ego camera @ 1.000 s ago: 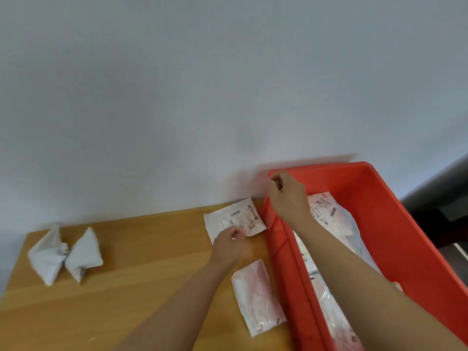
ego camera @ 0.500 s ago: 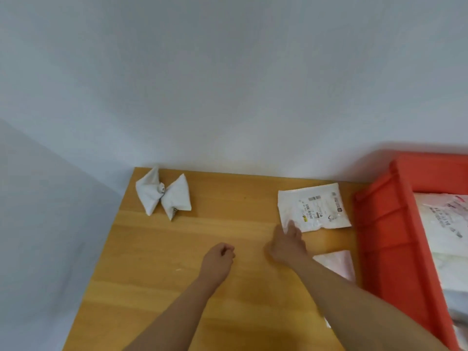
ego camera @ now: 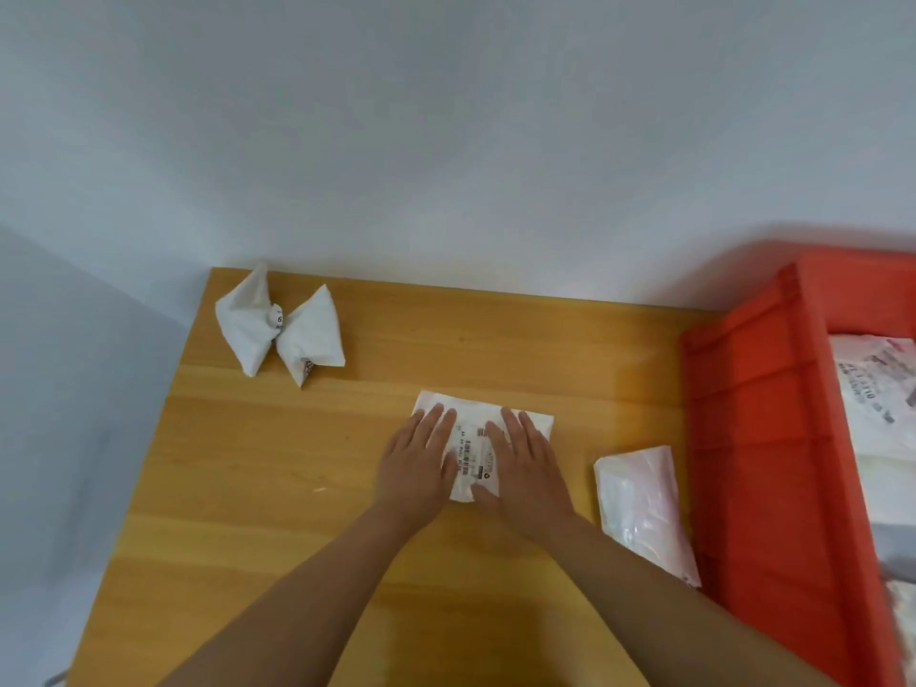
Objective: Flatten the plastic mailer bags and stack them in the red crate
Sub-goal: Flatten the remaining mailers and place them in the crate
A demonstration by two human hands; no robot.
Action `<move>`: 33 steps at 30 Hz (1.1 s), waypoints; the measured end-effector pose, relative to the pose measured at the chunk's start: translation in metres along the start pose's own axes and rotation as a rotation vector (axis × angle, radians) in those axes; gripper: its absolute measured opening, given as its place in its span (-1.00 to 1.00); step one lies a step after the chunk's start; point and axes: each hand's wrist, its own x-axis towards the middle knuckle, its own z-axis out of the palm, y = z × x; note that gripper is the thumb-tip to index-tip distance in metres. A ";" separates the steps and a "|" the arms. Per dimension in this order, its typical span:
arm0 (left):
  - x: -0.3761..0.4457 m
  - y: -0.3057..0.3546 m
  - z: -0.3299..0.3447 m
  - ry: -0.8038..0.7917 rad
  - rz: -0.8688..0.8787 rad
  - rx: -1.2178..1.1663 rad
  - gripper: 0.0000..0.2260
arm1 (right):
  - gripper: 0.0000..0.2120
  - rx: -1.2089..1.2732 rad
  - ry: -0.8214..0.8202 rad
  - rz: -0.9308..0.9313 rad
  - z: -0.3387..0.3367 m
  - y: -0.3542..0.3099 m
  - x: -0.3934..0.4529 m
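A white mailer bag with a printed label (ego camera: pixel 472 453) lies flat in the middle of the wooden table (ego camera: pixel 297 488). My left hand (ego camera: pixel 416 458) and my right hand (ego camera: pixel 520 463) both rest palm down on it, fingers spread, holding nothing. A pinkish mailer bag (ego camera: pixel 642 508) lies to the right, next to the red crate (ego camera: pixel 758 438). Flattened bags (ego camera: pixel 877 379) lie inside the crate. A knotted, crumpled white bag (ego camera: pixel 280 327) sits at the far left corner.
The table stands in a corner, with a white wall behind and a grey wall at the left. The crate stands against the table's right side and runs out of view.
The labelled bag has been pulled from beside the crate toward the table's middle. Both hands now press flat on it; half a second ago the left was fisted on the table.
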 end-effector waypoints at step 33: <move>0.047 -0.035 0.055 -0.034 0.481 0.288 -0.22 | 0.03 -0.125 0.206 -0.285 0.039 0.029 0.042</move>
